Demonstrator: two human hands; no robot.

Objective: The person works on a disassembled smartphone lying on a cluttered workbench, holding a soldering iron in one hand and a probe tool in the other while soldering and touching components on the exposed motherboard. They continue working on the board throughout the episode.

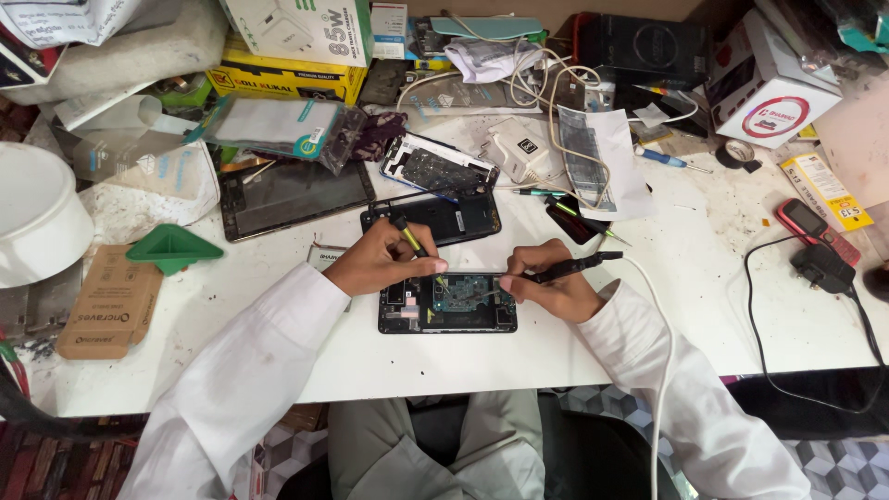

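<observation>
An opened phone point(448, 306) lies flat on the white table point(648, 306), its circuit board exposed. My left hand point(384, 259) holds a thin yellow-and-black tool point(410, 237) whose tip points down at the board. My right hand point(548, 282) grips a black pen-shaped tool point(579, 266) with a white cable running off its rear end; its tip rests on the board's middle. Both hands sit at the phone's upper edge, white sleeves behind them.
Behind the hands lie a black phone back cover point(444, 218), a dark tablet point(292, 196), a phone frame point(435, 167) and tangled white cables point(556, 83). A green wedge point(171, 248) and cardboard box point(109, 301) sit left; a red phone point(810, 227) and black adapter point(822, 268) sit right.
</observation>
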